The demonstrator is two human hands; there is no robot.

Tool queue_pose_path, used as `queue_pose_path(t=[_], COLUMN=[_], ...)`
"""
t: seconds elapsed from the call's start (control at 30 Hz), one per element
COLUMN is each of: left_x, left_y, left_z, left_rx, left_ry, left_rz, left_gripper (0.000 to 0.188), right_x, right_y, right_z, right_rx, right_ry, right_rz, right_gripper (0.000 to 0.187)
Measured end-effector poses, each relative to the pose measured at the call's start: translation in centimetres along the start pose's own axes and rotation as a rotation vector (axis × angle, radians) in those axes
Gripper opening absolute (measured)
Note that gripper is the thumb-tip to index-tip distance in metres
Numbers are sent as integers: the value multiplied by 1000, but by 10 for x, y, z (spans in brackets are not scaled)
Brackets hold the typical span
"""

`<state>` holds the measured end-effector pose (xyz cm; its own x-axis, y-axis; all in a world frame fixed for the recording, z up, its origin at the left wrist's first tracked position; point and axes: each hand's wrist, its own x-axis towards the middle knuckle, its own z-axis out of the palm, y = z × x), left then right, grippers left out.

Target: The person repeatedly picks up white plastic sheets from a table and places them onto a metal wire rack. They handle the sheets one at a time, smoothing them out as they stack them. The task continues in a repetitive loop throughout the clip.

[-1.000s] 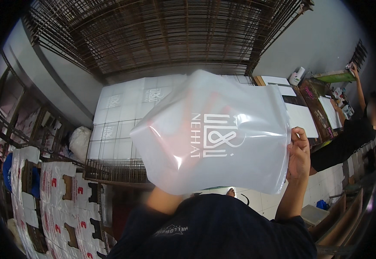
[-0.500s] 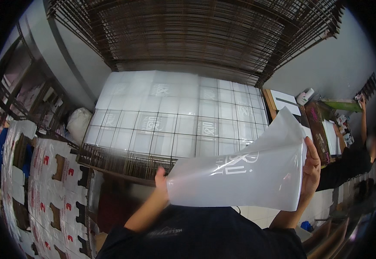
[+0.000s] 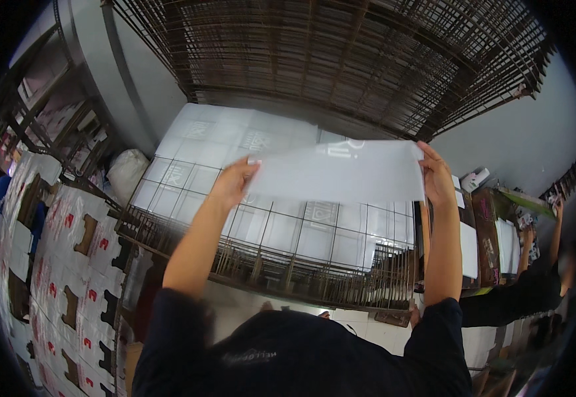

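Observation:
Between my two hands a translucent plastic bag (image 3: 341, 172) with a white print is stretched out over the wire rack (image 3: 288, 218). My left hand (image 3: 234, 182) pinches its left edge. At the right edge, my right hand (image 3: 437, 173) grips it, thumb and fingers closed on the film. Below it, several similar printed bags (image 3: 218, 132) lie side by side on the rack's wire grid. Part of the rack's right half is hidden behind the held bag.
Raised wire racks (image 3: 341, 59) hang over the far side. Wrapped stacks of white cartons (image 3: 70, 264) stand at left, near a white sack (image 3: 128, 175). At right, another person (image 3: 519, 298) works beside a table with a white bottle (image 3: 476, 178).
Both hands have moved forward and up, carrying the bag from near my body to above the rack. The bag now hangs flatter and straighter between them.

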<state>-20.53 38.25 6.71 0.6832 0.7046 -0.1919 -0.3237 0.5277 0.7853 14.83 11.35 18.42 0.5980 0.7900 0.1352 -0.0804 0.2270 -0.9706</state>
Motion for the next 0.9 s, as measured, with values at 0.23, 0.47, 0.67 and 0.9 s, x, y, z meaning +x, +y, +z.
queue_pose_path(t=[0.23,0.47,0.67,0.9], left_x=[11,90,122,144], left_y=[9,-96,-109,-98], left_z=[42,-23,-13,-22], left_rx=[287,694,1113,1122], left_ry=[104,286,422,386], left_rz=[451,251,350,403], left_gripper=[61,45,43,51], right_x=[7,18,27,58], right_y=[66,207,250,272], right_z=[-41,-92,-104,-104], right_rx=[-11,-171,-373,-440], right_ry=[314,281,422,469], right_rz=[-90,123,89,31], right_gripper=[29,36,36,36])
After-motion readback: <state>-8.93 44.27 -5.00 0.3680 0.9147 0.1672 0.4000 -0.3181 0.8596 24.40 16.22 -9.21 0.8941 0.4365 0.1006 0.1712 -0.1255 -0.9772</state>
